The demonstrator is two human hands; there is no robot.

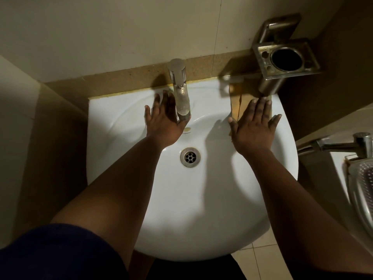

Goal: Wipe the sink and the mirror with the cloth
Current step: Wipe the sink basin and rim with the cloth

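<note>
Both hands, left (163, 122) and right (254, 126), spread flat over the white sink (201, 199), the right seemingly on a brown cloth (237, 102).

Metal toothbrush holder (286, 57), wall-mounted, with a dark round cup opening. Chrome tap (343, 145) at the right edge, spout lying level. Perforated metal dish (361, 190) below that tap. Brown speckled tile band (125, 77) ran along the cream wall (101, 27).

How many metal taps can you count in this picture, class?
2. One silver metal tap stands at the back of the white ceramic sink, beside the left hand. Another metal tap shows at the right edge; others may be out of frame.
</note>
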